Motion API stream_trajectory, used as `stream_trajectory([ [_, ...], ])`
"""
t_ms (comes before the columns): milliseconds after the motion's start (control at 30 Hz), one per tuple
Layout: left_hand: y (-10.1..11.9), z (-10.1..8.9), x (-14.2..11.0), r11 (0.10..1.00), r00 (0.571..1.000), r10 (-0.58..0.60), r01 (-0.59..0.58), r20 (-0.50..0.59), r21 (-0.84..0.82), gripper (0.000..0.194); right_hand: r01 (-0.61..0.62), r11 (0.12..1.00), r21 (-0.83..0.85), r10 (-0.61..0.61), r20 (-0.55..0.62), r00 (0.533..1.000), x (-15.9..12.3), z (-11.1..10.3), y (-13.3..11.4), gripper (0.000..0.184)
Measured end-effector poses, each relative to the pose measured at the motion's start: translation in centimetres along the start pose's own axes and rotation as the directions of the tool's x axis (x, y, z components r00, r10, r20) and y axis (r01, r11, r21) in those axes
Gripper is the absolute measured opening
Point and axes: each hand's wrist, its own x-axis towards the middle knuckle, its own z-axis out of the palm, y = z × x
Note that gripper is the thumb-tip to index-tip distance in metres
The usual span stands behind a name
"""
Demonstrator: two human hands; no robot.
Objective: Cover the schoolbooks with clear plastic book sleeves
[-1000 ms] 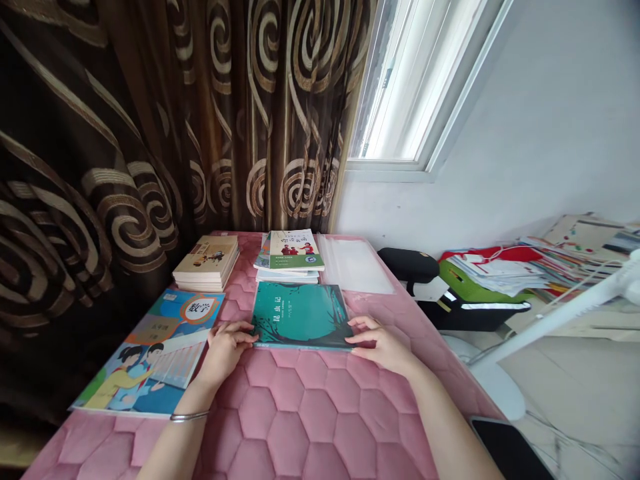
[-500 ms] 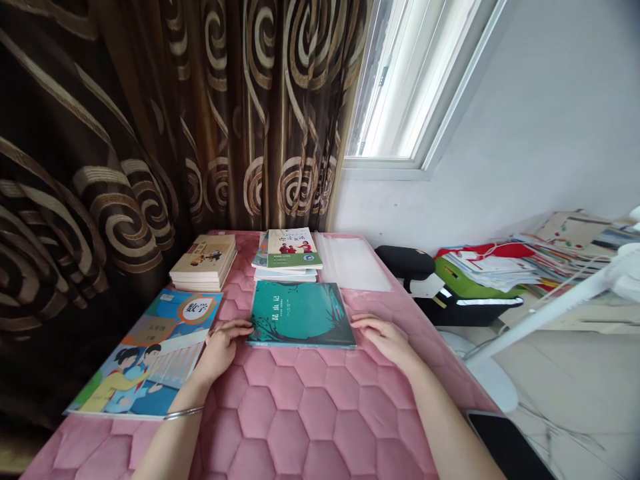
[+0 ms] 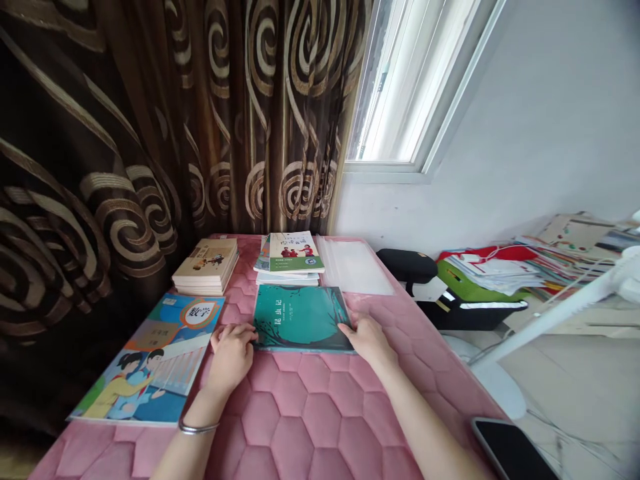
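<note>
A teal book [image 3: 305,321] with dark plant drawings and white lettering lies flat on the pink quilted cover [image 3: 310,420], in front of me. My left hand [image 3: 234,348], its fingers bent, grips the book's left edge near the front corner. At the opposite side my right hand [image 3: 369,339] is closed on the right edge, with the thumb over the cover and the other fingers along the side. Left of my left hand lies a blue math textbook [image 3: 155,363], apart from the teal book. A metal bangle [image 3: 199,428] circles my left wrist.
Behind the teal book is a pile of thin books [image 3: 295,253]. A stack of tan books [image 3: 206,263] stands back left. Clear plastic sheets [image 3: 355,267] lie back right. A phone [image 3: 513,450] sits at the right edge; a white stand [image 3: 550,320] rises beyond.
My right hand has moved left, and its thumb now lies over the book's right edge. My left hand has turned, with its fingers more bent against the left edge.
</note>
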Motion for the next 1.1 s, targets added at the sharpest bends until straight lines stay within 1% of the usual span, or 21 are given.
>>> stream_trajectory([
  [67,0.3,0.0,-0.1,1.0,1.0,0.007,-0.006,-0.008,0.016,0.034,0.099,0.984,-0.147,-0.108,-0.051,0.993,0.5,-0.4,-1.1,0.036],
  [100,0.4,0.0,-0.1,1.0,1.0,0.008,-0.008,-0.01,0.02,0.032,0.166,0.965,-0.204,-0.18,-0.051,0.982,1.0,-0.6,-1.8,0.038],
  [167,0.4,0.0,-0.2,1.0,1.0,0.013,-0.013,-0.014,0.025,0.026,0.303,0.921,-0.245,-0.31,0.013,0.951,2.3,-0.7,-3.5,0.038],
  [233,0.5,0.0,-0.2,0.999,0.999,0.027,-0.026,-0.022,0.033,0.018,0.392,0.885,-0.252,-0.369,0.136,0.92,4.0,-0.6,-5.2,0.039],
  [300,0.6,0.0,-0.3,0.998,0.999,0.04,-0.039,-0.025,0.044,0.015,0.408,0.876,-0.258,-0.362,0.208,0.909,5.8,0.0,-6.4,0.041],
  [400,0.8,0.1,-0.3,0.997,0.999,0.037,-0.036,-0.011,0.068,0.014,0.377,0.884,-0.277,-0.311,0.254,0.916,7.7,1.1,-7.4,0.043],
  [500,0.8,0.2,-0.2,0.996,1.0,0.025,-0.025,0.004,0.088,0.01,0.352,0.887,-0.298,-0.271,0.279,0.921,8.4,1.7,-7.8,0.046],
  [600,0.5,0.2,-0.2,0.996,1.0,0.01,-0.011,0.014,0.092,0.01,0.34,0.886,-0.316,-0.244,0.306,0.92,8.2,1.4,-7.9,0.049],
  [733,-0.5,0.0,-0.4,0.993,1.0,-0.022,0.02,0.015,0.117,0.013,0.325,0.883,-0.34,-0.195,0.363,0.911,7.1,-0.3,-7.8,0.055],
  [833,-0.8,0.0,-0.4,0.978,0.993,-0.116,0.113,0.006,0.175,0.025,0.299,0.882,-0.364,-0.135,0.412,0.901,5.0,-2.0,-7.3,0.06],
  [900,-0.5,0.1,-0.4,0.951,0.979,-0.202,0.2,-0.015,0.238,0.032,0.273,0.883,-0.381,-0.085,0.443,0.892,2.7,-2.7,-6.8,0.059],
  [967,0.3,0.5,-0.4,0.929,0.969,-0.245,0.241,-0.021,0.282,0.035,0.24,0.888,-0.392,-0.035,0.463,0.886,-0.2,-3.0,-6.2,0.059],
  [1033,1.3,1.2,-0.3,0.941,0.975,-0.221,0.21,0.011,0.267,0.037,0.189,0.915,-0.355,0.013,0.495,0.869,-3.2,-2.7,-5.8,0.061],
  [1067,1.8,1.6,-0.4,0.952,0.98,-0.196,0.183,0.029,0.243,0.037,0.184,0.933,-0.31,0.011,0.535,0.845,-4.6,-2.4,-5.6,0.064],
  [1100,2.3,2.0,-0.4,0.963,0.985,-0.169,0.156,0.04,0.219,0.037,0.198,0.934,-0.297,-0.014,0.523,0.852,-5.7,-2.1,-5.5,0.067],
])
